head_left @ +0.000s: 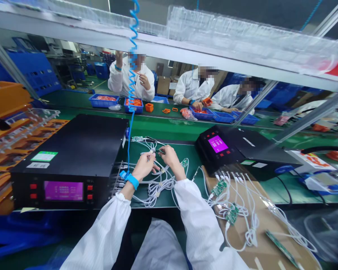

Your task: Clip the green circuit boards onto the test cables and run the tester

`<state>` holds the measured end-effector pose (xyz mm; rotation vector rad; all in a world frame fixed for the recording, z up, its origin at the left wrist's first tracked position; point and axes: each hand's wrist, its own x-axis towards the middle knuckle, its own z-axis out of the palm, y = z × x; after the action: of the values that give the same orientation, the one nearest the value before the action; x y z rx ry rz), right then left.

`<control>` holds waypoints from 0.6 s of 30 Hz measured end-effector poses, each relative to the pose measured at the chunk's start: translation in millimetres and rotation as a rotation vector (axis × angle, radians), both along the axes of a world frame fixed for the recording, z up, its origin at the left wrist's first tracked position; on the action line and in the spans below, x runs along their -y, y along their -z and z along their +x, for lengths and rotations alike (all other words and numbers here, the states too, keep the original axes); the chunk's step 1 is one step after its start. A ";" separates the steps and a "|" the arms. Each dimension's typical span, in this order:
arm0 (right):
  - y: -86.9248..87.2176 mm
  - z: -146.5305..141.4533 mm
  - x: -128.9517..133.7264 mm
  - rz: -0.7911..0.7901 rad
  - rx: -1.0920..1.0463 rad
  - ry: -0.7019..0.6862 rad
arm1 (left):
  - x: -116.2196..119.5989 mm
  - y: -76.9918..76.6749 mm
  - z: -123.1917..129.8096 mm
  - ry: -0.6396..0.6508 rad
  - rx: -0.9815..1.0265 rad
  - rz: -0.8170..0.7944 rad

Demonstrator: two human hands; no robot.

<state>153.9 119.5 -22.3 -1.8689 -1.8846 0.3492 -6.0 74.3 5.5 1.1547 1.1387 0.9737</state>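
My left hand, with a blue wrist strap, is pinched on a white cable end above a tangle of white cables. Right beside it, my right hand has its fingertips closed on a small dark part, perhaps a circuit board, too small to make out well. One green circuit board lies behind my left hand, near the black box. Another green board lies just right of my right hand, among the cables.
Black testers with purple screens stand left and right. A coiled blue cord hangs before me. Cabled boards lie on cardboard at right. Across the bench, several people in white handle orange parts by blue bins.
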 end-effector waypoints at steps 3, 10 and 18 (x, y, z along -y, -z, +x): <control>-7.4 5.8 14.5 0.142 -0.101 -0.025 | -3.4 17.2 0.7 0.021 -0.155 0.033; -18.5 4.2 35.1 0.306 -0.185 -0.172 | -10.6 27.3 9.1 0.052 -0.038 0.183; -11.5 0.4 33.2 0.288 -0.020 -0.101 | -1.2 25.7 6.2 -0.010 -0.236 0.342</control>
<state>154.3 86.3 -10.9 -1.5794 -1.9064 0.1201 0.2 75.6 -20.2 1.5733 1.1926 1.0890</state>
